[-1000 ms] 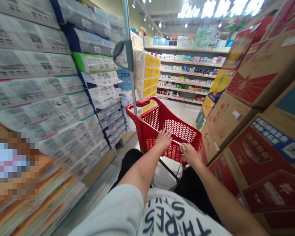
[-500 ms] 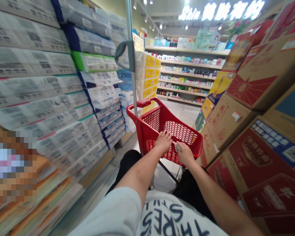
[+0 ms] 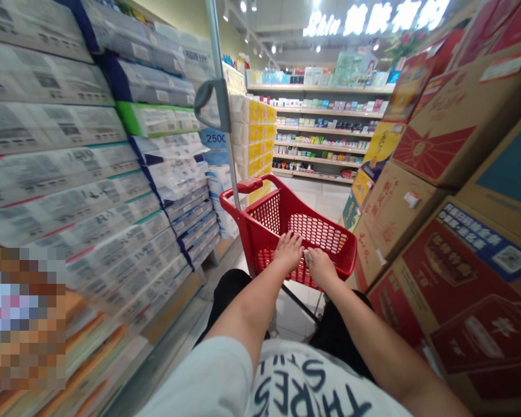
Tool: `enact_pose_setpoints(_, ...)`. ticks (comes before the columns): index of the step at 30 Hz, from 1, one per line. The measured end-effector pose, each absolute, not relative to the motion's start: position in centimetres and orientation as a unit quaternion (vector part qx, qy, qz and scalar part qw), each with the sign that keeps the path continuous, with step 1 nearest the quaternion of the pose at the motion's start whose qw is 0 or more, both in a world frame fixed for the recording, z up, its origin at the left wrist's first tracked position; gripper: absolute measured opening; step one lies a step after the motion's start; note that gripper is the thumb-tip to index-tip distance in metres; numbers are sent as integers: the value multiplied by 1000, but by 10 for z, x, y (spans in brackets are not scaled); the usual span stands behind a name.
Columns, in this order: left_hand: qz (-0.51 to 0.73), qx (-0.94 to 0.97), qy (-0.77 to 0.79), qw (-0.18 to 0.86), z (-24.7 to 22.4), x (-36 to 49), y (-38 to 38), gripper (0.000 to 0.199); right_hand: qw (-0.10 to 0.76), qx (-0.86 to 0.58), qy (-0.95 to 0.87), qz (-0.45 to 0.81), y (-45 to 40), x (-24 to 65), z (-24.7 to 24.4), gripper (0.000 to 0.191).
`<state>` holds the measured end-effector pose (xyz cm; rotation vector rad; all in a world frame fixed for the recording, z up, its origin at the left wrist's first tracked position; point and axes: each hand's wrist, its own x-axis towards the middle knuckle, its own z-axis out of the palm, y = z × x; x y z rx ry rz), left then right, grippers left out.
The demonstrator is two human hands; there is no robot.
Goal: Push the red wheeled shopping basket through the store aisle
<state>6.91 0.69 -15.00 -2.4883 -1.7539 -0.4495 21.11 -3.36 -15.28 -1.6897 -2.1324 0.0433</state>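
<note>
Between tall stacks of white, plastic-wrapped paper packs (image 3: 43, 127) on the left and big brown-and-red cardboard cartons (image 3: 417, 295) on the right, the red plastic shopping cart with perforated walls (image 3: 249, 240) stood upright just in front of the person's black-trousered knees (image 3: 232, 286), a slim metal pole with a grey loop handle (image 3: 223, 107) rising at its left end. The cart had kept its place; what had changed was the bare right hand (image 3: 321, 267), which had slid leftward along the cart's near top rim until it was just beside the bare left hand (image 3: 289, 250). That shift looked like part of a rubbing pass over the rim, with the stretch nearest the left hand now being reached. The left hand had stayed put, palm down and fingers extended across the rim, bracing rather than clenching, it seemed; its underside was hidden. The right hand's fingers were closed round a small, pale, crumpled wad (image 3: 307, 256), pressed at or very near the rim; whether it was cloth or paper could not be told.
</note>
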Motion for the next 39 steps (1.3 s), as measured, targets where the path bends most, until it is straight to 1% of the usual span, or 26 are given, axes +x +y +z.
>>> enact_pose_setpoints(5,-154,-814,-559,39,-151,66,7,55,206,-561,-801,17,-33,213,-151,34)
enact_pose_setpoints(9,-158,-810,-563,44,-152,69,7,54,186,-607,-773,9,-37,219,-152,36)
enact_pose_setpoints(12,-148,-809,-567,42,-150,70,6,53,159,-623,-766,-11,-38,208,-147,33)
enact_pose_setpoints(14,-145,-812,-564,43,-149,69,6,53,168,-604,-779,-8,-38,205,-145,32)
enact_pose_setpoints(17,-153,-816,-555,44,-150,66,4,54,205,-566,-798,10,-41,218,-152,35)
enact_pose_setpoints(20,-160,-815,-555,43,-151,66,3,54,219,-564,-796,-14,-45,234,-162,37)
enact_pose_setpoints(23,-154,-809,-566,36,-150,69,4,53,185,-606,-772,-51,-47,228,-162,36)
enact_pose_setpoints(26,-143,-810,-568,34,-149,71,6,53,157,-613,-773,-50,-44,212,-154,34)
enact_pose_setpoints(31,-150,-815,-559,44,-150,69,4,53,168,-584,-794,-19,-43,211,-149,34)
enact_pose_setpoints(36,-154,-807,-568,53,-147,71,3,51,132,-640,-756,-40,-43,205,-148,34)
enact_pose_setpoints(39,-150,-813,-560,53,-147,69,3,50,148,-609,-779,-28,-39,209,-152,34)
